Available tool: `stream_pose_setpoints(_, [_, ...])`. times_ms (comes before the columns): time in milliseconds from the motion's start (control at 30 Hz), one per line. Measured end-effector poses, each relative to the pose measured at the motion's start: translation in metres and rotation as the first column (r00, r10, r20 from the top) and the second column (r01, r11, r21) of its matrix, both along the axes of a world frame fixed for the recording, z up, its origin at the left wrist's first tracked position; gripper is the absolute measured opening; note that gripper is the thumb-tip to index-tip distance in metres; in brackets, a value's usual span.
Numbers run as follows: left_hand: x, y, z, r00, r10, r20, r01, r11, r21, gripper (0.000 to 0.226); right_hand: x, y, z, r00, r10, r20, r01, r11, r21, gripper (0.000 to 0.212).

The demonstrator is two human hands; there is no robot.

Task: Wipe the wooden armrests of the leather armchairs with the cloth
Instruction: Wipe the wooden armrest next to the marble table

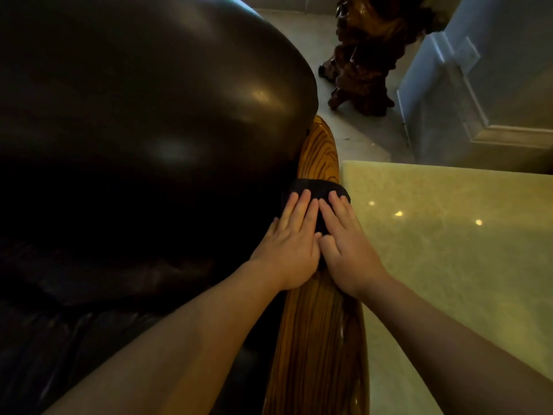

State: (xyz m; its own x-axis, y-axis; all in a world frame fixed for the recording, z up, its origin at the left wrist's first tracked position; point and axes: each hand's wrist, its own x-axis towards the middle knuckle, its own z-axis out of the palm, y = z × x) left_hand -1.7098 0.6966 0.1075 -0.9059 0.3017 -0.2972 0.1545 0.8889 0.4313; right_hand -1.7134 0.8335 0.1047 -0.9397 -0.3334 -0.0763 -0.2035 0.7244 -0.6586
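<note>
Two bare hands lie side by side, palms down, on a dark cloth (318, 190) draped over a striped wooden armrest (320, 339) running from near to far through the middle of the scene. The left hand (291, 250) and right hand (347, 253) touch each other, fingers straight and flat, pressing the cloth; neither grip curls around it. To the left bulges the dark leather armchair (149, 115). To the right sits a glossy pale yellow stone surface (463, 250). On the far floor stands a gnarled carved wooden stand (365, 55).
</note>
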Motion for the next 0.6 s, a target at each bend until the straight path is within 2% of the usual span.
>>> stream_pose_setpoints(133, [-0.017, 0.0, 0.004, 1.0, 0.004, 0.02, -0.003, 0.999, -0.037, 0.06, -0.016, -0.001, 0.001, 1.0, 0.002, 0.002, -0.002, 1.0, 0.002, 0.06])
stream_pose_setpoints(600, [0.0, -0.002, 0.003, 1.0, 0.016, 0.003, -0.016, 0.999, 0.03, 0.061, -0.001, -0.002, 0.001, 1.0, -0.013, -0.002, 0.013, 1.0, 0.014, 0.06])
